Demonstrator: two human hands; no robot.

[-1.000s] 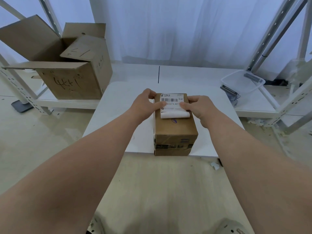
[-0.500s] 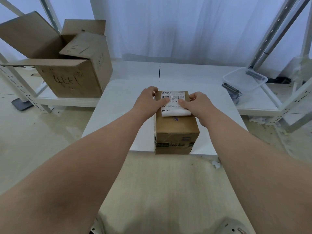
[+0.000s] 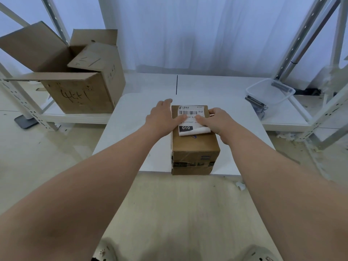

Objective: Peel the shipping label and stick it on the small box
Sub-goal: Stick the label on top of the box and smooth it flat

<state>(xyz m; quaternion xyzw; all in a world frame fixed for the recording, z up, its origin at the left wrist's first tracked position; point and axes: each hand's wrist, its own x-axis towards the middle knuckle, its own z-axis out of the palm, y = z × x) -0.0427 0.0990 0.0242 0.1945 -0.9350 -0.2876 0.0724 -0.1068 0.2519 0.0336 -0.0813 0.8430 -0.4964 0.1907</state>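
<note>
Shipping label [image 3: 190,121] had unrolled further down small box [image 3: 194,147]; left hand [image 3: 162,117] and right hand [image 3: 219,120] pressed it, fingers [image 3: 166,101] open, near corner uncurled only partly.

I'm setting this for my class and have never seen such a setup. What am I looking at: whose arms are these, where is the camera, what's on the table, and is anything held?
There is no machine: a person works bare-handed, and the camera sits on their head, looking down along both arms. On the white table stands a small box with a shipping label on top. The left hand and right hand press the label down with their fingers; nothing is lifted. Its near right corner curls up. An open carton and a clear tub sit farther back, left and right.
</note>
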